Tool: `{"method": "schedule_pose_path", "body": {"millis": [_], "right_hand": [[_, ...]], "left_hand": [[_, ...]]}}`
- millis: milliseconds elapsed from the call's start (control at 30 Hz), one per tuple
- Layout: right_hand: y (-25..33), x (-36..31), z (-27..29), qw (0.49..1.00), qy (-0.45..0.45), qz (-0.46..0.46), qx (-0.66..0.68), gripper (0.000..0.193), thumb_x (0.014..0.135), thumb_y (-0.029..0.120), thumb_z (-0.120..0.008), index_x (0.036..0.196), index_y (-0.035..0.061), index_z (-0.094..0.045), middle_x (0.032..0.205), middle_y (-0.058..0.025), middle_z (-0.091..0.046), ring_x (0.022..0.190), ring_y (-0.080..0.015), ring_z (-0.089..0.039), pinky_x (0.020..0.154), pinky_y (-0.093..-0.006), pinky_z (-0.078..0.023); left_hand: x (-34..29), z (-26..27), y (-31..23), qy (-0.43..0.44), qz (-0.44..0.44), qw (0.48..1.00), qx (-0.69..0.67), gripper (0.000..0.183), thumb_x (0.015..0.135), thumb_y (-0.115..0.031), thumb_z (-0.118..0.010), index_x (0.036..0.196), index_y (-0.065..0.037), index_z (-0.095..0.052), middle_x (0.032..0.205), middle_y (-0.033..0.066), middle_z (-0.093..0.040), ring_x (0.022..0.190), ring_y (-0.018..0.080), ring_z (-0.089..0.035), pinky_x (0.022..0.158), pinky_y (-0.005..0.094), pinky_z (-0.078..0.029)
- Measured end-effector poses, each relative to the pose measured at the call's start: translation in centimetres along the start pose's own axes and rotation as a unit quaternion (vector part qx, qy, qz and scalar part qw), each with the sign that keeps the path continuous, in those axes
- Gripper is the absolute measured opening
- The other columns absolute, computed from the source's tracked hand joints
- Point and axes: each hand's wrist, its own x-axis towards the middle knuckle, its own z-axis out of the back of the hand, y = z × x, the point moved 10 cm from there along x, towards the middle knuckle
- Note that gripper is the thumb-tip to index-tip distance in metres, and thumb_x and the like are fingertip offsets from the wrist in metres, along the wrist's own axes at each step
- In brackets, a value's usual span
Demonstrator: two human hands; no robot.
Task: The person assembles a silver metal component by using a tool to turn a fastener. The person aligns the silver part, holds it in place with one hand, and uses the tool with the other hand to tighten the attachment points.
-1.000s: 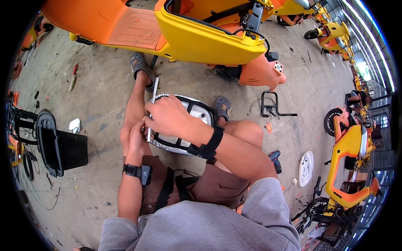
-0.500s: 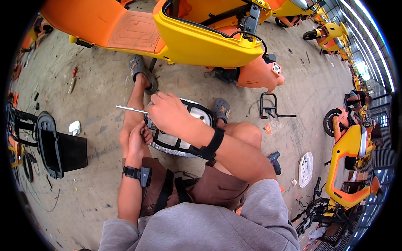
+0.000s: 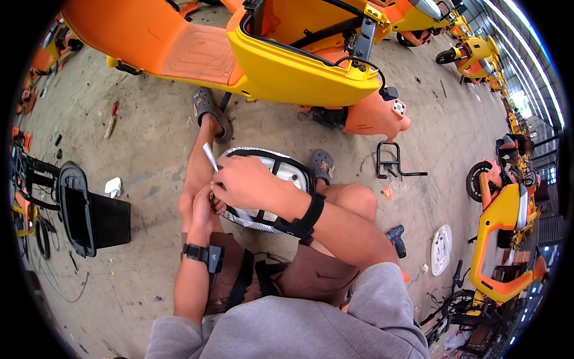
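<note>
My right hand [image 3: 254,186] is closed round a slim silver metal rod [image 3: 210,155], which sticks out past the fingers and points up and to the left. Just below and left of it, my left hand [image 3: 202,210] is closed too, its fingertips bunched against the right hand's. A small dark bit shows at those fingertips, too hidden to name. Beneath both hands, between my legs, lies an upturned scooter seat [image 3: 293,173] with a black frame and a pale underside. My right hand and forearm cover much of it.
A yellow and orange scooter body [image 3: 299,72] stands close ahead. On the floor to the left are a black bin [image 3: 110,218] and a red-handled tool [image 3: 112,118]. A black metal bracket [image 3: 388,160], cordless drill [image 3: 396,240] and white oval panel [image 3: 441,250] lie right.
The silver rod has swung from pointing left to pointing up and away. My right hand has come down slightly, closer against the left. The whole view has shifted a little.
</note>
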Motion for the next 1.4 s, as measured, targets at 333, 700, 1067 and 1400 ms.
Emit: {"method": "schedule_pose_path", "body": {"millis": [333, 700, 1067, 1400], "right_hand": [[-1.5, -0.6, -2.9, 0.996, 0.078, 0.011, -0.033, 0.062, 0.078, 0.006, -0.06, 0.139, 0.0113, -0.048, 0.082, -0.0188, -0.066, 0.076, -0.0362, -0.067, 0.066, -0.0441, -0.053], [-2.2, -0.3, 0.0, 0.996, -0.043, -0.058, 0.057, 0.084, 0.079, 0.002, -0.061, 0.153, 0.0095, -0.022, 0.083, -0.0222, -0.065, 0.071, -0.0406, -0.064, 0.066, -0.0473, -0.051], [0.1, 0.1, -0.6, 0.994, 0.034, 0.081, -0.06, 0.029, 0.073, 0.004, -0.066, 0.102, 0.0056, -0.071, 0.085, -0.0145, -0.068, 0.094, -0.0306, -0.063, 0.085, -0.0394, -0.047], [-0.2, -0.2, 2.4, 0.987, -0.119, 0.044, -0.099, 0.012, 0.079, 0.017, -0.068, 0.087, 0.0099, -0.073, 0.087, -0.0081, -0.061, 0.096, -0.0255, -0.059, 0.085, -0.0373, -0.047]], "left_hand": [[0.8, 0.8, 1.0, -0.01, 0.046, 0.999, -0.011, 0.028, 0.1, -0.028, -0.05, 0.08, -0.009, -0.046, 0.058, -0.0017, -0.033, 0.047, 0.011, -0.034, 0.042, 0.0248, -0.028], [0.9, 1.1, 1.2, -0.013, 0.052, 0.998, -0.018, 0.03, 0.1, -0.028, -0.05, 0.077, -0.009, -0.045, 0.057, -0.002, -0.033, 0.046, 0.0112, -0.035, 0.042, 0.025, -0.028], [0.8, 1.6, 1.5, -0.008, 0.046, 0.998, -0.038, 0.029, 0.1, -0.028, -0.05, 0.078, -0.009, -0.046, 0.059, -0.0022, -0.034, 0.048, 0.0102, -0.034, 0.043, 0.024, -0.028], [0.1, 0.0, 0.4, -0.024, 0.036, 0.999, -0.001, 0.029, 0.1, -0.029, -0.051, 0.079, -0.01, -0.046, 0.059, -0.002, -0.034, 0.047, 0.0109, -0.034, 0.043, 0.0251, -0.027]]}}
